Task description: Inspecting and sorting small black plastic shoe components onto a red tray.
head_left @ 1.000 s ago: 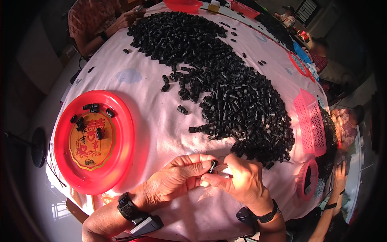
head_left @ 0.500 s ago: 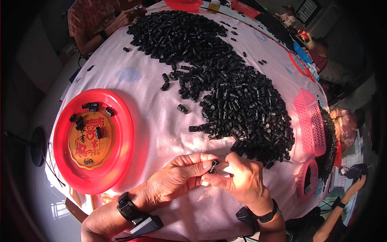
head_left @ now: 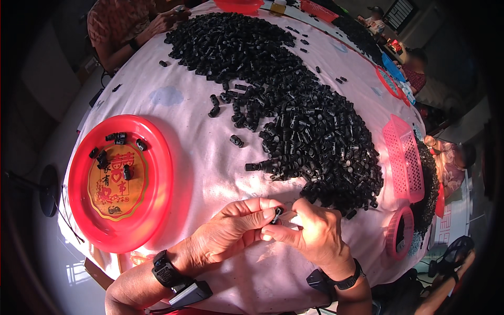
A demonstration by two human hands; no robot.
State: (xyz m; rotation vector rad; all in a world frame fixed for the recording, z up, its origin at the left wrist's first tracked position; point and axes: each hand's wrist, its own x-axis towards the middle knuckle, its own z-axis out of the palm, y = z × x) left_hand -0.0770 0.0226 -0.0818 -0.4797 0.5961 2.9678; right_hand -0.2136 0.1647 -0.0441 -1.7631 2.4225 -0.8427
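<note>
Wristbands (head_left: pixel 164 270) are circling both wrists at the near edge, and just beyond, the left hand (head_left: pixel 231 231) is pinching a small black plastic fitting (head_left: pixel 276 213), thumb and forefinger clamped on it right at the tips! Close against it, the right hand (head_left: pixel 320 233) is gripping a small pale item (head_left: pixel 295 219), thumb and bent forefinger together on it, the fingers hiding too much to tell its kind. Over on the left, a round red tray (head_left: pixel 164 184) is sitting on the pink tablecloth (head_left: pixel 210 173), a few black fittings (head_left: pixel 126 172) lying on and around its yellow centre (head_left: pixel 137 197). Across on the right, a round pink basket (head_left: pixel 392 239) is standing near an oblong perforated basket (head_left: pixel 412 178). Straight ahead, a great heap of fittings (head_left: pixel 320 142) is sprawling away, one loose fitting (head_left: pixel 237 140) lying just left of it. Farther off, a co-worker's hands (head_left: pixel 167 22) are hovering by the heap's far end, while a red basin (head_left: pixel 239 6) and a bottle (head_left: pixel 278 7) are standing beyond.
</note>
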